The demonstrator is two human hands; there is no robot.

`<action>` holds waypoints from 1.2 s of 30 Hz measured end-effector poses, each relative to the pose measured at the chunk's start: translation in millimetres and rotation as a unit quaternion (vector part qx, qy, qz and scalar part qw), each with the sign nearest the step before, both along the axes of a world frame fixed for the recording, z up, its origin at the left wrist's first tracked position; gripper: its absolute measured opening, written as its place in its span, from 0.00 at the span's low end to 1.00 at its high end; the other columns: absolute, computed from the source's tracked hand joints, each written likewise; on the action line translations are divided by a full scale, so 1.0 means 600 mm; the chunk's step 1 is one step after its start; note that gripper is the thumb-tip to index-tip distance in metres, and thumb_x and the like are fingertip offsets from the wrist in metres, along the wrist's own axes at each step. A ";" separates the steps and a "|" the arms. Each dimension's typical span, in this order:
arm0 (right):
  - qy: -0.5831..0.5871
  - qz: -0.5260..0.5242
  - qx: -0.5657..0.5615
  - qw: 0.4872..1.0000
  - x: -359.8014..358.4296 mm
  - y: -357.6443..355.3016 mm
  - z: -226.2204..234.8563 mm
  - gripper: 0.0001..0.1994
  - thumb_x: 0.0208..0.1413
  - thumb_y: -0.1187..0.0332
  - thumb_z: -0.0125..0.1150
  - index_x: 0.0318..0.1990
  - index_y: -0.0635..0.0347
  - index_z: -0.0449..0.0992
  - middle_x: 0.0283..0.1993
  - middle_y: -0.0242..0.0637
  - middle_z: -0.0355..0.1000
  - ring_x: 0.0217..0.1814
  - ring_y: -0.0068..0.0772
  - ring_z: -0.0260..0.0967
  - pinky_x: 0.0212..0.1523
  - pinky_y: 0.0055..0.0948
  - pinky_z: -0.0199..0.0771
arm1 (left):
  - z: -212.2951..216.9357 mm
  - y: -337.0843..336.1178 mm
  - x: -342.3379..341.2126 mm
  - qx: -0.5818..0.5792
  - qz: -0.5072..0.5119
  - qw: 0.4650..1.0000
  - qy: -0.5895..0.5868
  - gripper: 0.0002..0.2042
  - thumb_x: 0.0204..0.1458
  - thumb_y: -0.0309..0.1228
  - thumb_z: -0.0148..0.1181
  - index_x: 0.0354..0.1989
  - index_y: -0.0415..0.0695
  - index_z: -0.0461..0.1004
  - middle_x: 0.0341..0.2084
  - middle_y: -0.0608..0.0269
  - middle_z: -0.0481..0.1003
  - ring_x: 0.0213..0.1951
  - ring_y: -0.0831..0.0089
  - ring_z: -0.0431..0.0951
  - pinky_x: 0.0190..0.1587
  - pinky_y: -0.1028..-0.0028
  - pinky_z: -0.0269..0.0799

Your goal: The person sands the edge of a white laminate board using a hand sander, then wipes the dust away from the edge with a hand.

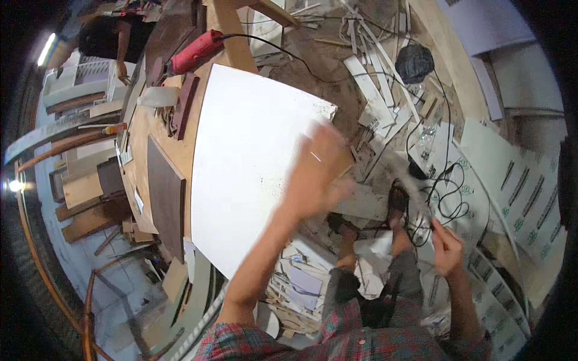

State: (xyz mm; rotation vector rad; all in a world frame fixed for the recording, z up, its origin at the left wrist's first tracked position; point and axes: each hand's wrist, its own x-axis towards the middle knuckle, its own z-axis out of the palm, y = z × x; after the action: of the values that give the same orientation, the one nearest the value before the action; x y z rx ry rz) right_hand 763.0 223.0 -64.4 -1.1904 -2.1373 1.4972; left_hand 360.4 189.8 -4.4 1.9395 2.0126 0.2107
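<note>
1. Workshop floor, littered with pale offcuts, a black cord looping across them.
2. On the bench lies the white board, a brown panel and red power tool near it.
3. My left hand is blurred over the board's right edge; I can't tell if it's spread.
4. My right hand pinches a blurred pale strip.

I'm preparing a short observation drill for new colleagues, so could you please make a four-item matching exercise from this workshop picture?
Things:
1. Power tool
2. Large board
3. Narrow board
4. Dark bundle

Descriptions:
A. Dark brown, beside the large board's left edge
B. Among scraps on the floor
C. White, with the blurred left hand at its right-hand edge
D. Red, with a dark cord

Right pairs: 1-D, 2-C, 3-A, 4-B
</note>
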 end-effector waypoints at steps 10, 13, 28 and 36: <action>-0.024 -0.254 -0.241 0.936 0.100 0.001 -0.028 0.21 0.73 0.69 0.48 0.71 0.59 0.65 0.28 0.23 0.63 0.22 0.11 0.53 0.21 0.18 0.56 | 0.020 0.007 0.003 0.204 0.192 0.957 0.075 0.15 0.48 0.33 0.74 0.43 0.44 0.81 0.37 0.57 0.79 0.38 0.58 0.77 0.44 0.62 0.71; -0.029 -0.233 -0.240 0.942 0.085 -0.022 -0.041 0.22 0.72 0.68 0.49 0.71 0.59 0.65 0.28 0.21 0.62 0.22 0.11 0.52 0.22 0.18 0.55 | -0.005 0.018 0.000 0.213 0.200 0.952 0.089 0.09 0.48 0.32 0.73 0.34 0.44 0.81 0.32 0.59 0.78 0.34 0.58 0.76 0.42 0.62 0.70; 0.010 -0.235 -0.283 0.930 0.074 -0.060 -0.062 0.22 0.71 0.68 0.52 0.69 0.64 0.66 0.31 0.20 0.64 0.24 0.09 0.52 0.22 0.17 0.53 | 0.010 0.053 0.018 0.238 0.208 0.948 0.048 0.07 0.51 0.27 0.71 0.37 0.42 0.81 0.37 0.55 0.79 0.36 0.56 0.79 0.39 0.62 0.75; -0.009 -0.238 -0.272 0.932 0.088 -0.055 -0.082 0.22 0.71 0.67 0.52 0.70 0.61 0.67 0.26 0.19 0.61 0.21 0.09 0.51 0.19 0.18 0.52 | 0.013 0.080 0.023 0.210 0.201 0.955 0.055 0.06 0.54 0.27 0.68 0.36 0.39 0.80 0.28 0.57 0.79 0.29 0.66 0.79 0.35 0.67 0.76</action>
State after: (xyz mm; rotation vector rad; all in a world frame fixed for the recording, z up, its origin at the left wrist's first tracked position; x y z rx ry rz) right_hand 815.7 190.3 -113.7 -1.7450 -1.3101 1.8762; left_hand 374.3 238.0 3.2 1.7651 2.5946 0.6944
